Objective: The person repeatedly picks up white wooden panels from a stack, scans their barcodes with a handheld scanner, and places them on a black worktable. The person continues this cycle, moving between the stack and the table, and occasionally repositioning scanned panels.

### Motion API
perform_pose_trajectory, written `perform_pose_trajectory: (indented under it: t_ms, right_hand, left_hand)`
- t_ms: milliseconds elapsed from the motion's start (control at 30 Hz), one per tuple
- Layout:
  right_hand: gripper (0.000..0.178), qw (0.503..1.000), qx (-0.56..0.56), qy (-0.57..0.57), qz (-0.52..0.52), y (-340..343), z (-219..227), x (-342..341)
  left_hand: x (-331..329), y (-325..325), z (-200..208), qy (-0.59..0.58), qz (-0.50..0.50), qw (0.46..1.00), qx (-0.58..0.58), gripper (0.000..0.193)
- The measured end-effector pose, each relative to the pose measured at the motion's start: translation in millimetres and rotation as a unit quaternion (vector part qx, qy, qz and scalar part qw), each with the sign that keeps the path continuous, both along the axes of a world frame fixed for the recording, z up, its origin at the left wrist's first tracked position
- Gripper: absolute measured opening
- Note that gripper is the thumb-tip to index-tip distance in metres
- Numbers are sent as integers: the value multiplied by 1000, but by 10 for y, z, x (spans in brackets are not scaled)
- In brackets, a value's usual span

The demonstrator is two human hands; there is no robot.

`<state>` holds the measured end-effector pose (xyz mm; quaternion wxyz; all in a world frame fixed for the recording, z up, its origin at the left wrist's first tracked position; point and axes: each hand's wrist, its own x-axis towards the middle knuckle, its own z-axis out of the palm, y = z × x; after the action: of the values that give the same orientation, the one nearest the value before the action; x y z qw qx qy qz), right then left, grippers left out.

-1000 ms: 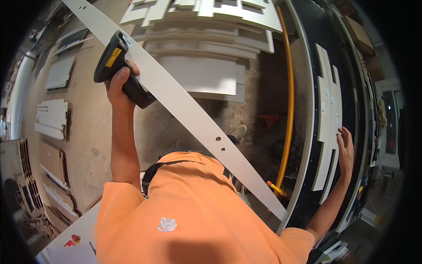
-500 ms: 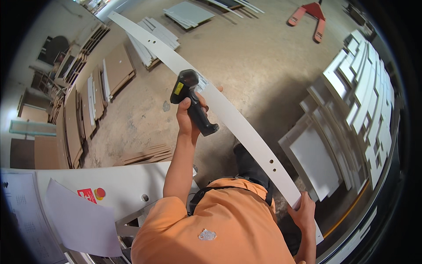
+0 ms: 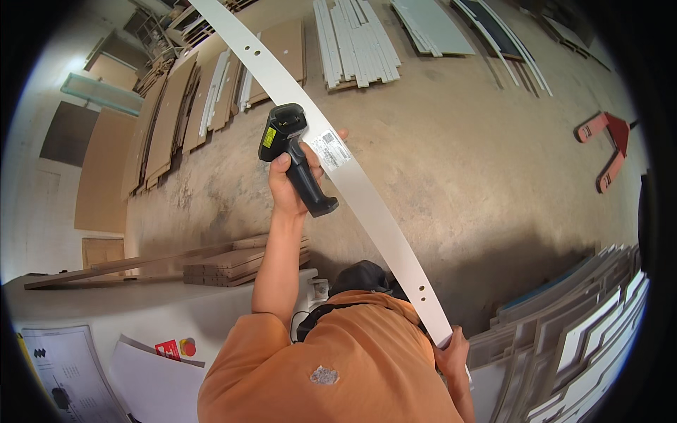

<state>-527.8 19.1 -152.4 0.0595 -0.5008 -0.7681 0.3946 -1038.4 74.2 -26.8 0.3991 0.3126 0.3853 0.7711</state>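
A long, narrow white panel [image 3: 374,209] crosses the view from the upper left to the lower right, with pairs of holes near both ends. A printed label [image 3: 330,149] is stuck on it near the middle. My left hand [image 3: 288,185] is closed round the grip of a black handheld barcode scanner [image 3: 302,166]. Fingers of that hand also reach behind the panel by the label, with a fingertip showing past its far edge. My right hand [image 3: 451,350] grips the panel's near end at the lower right, partly hiding it.
Stacked white panels [image 3: 592,345] stand close on my right. At left is a white machine top [image 3: 77,303] with papers and a red button [image 3: 187,346]. Brown boards [image 3: 240,264] lie beyond it. More panel stacks [image 3: 356,42] and a red pallet jack [image 3: 612,148] are farther off.
The view has swung to the left, so the pallet jack and floor stacks now appear farther right. Both hands keep their hold, and the label on the panel now shows fully.
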Motion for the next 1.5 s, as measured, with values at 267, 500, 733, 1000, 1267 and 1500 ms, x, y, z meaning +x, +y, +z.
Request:
perform_pose_trajectory:
  t_ms: [267,500,733,1000,1267,1500]
  right_hand:
    - [52,998,47,-15,38,1301,-194,-1526]
    - [59,988,-7,-135,80,2337,-151,-2772]
    - [59,933,-180,-313,14,2389,107,-2452]
    - [50,984,20,-177,-15,3382,-22,-4554]
    - [50,990,31,-134,-11,5830,-736,-6995]
    - [55,994,13,-104,25,7181,-1525,-8571]
  left_hand:
    - [-1498,917,-445,27,35,995,-90,40]
    - [-2778,1984,-1402,-95,51,957,-269,31]
    - [-4097,3188,-2179,-139,18,902,-409,39]
    - [-3711,4194,-2428,-206,-112,870,-433,34]
    - [-4954,4377,-2297,-70,-85,910,-399,38]
    - [-6248,2546,-2233,-106,319,726,-600,30]
